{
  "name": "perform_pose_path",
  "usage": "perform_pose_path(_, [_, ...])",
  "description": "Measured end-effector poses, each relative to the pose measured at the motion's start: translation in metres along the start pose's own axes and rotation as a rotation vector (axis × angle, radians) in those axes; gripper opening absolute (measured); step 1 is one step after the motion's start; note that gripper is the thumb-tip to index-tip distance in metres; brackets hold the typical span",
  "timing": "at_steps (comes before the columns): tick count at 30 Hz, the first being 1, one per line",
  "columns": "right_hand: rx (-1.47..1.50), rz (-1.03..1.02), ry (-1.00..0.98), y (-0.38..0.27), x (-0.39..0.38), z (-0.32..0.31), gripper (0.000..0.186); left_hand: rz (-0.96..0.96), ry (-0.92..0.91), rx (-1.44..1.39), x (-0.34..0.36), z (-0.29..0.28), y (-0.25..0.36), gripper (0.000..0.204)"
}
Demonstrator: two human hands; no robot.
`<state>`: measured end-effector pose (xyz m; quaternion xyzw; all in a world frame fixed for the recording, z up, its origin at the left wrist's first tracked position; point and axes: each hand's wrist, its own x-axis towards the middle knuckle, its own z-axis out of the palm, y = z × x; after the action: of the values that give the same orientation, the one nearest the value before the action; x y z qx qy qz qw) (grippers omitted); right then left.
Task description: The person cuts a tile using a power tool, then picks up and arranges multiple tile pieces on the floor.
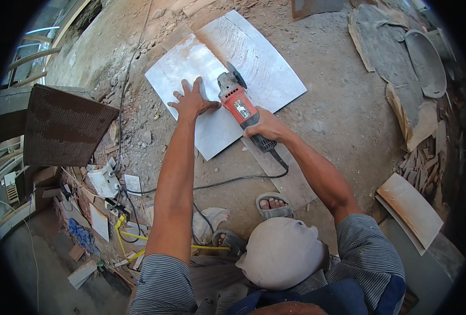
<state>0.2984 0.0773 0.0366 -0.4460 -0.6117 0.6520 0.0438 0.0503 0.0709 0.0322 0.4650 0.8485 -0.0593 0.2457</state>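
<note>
A large white tile (214,142) lies on the dusty ground in front of me, a reddish-brown dust line and dust swirls across its far half. My left hand (192,102) presses on it with the fingers spread, just left of the grinder's head. In my right hand (267,127) is the rear body of a red and black angle grinder (236,104). Its dark disc (237,76) stands on edge over the tile near the dust line; whether it touches or spins I cannot tell. The black power cord (238,180) runs from the grinder's rear leftward beneath my left forearm.
A white socket box (105,182) sits at left among rubble, below a brown ribbed-back tile (67,126). Yellow straps (121,239) lie nearby. At right are stacked tiles (409,210), broken shards (426,170) and a grey pan (424,63). My sandalled foot (274,206) is close behind the grinder.
</note>
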Motion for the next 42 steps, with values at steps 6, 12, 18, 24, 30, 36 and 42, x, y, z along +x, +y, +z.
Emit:
perform_pose_path(6, [-0.044,0.032,-0.016,-0.006,-0.014,0.000,0.067,-0.003,-0.003,0.009,0.000,-0.002,-0.002,0.120])
perform_pose_path(12, [-0.050,0.023,0.013,0.000,-0.024,-0.001,0.071,-0.001,-0.002,0.014,-0.001,-0.003,0.001,0.119])
perform_pose_path(18, [-0.080,0.060,-0.013,0.009,-0.030,-0.002,0.073,0.000,-0.009,0.009,-0.003,-0.004,0.002,0.119])
perform_pose_path(24, [-0.088,0.020,0.009,0.009,-0.044,-0.003,0.070,0.004,-0.012,0.017,-0.002,-0.003,0.001,0.120])
perform_pose_path(30, [-0.044,0.000,-0.007,0.012,-0.055,-0.002,0.072,0.007,-0.005,0.024,0.000,-0.002,-0.001,0.120])
perform_pose_path(36, [-0.060,0.004,0.028,0.033,-0.061,-0.001,0.071,0.007,-0.006,0.019,-0.001,-0.002,0.001,0.120])
perform_pose_path(42, [-0.036,0.035,-0.002,0.039,-0.071,-0.001,0.072,0.000,-0.012,0.024,-0.001,-0.002,0.000,0.120])
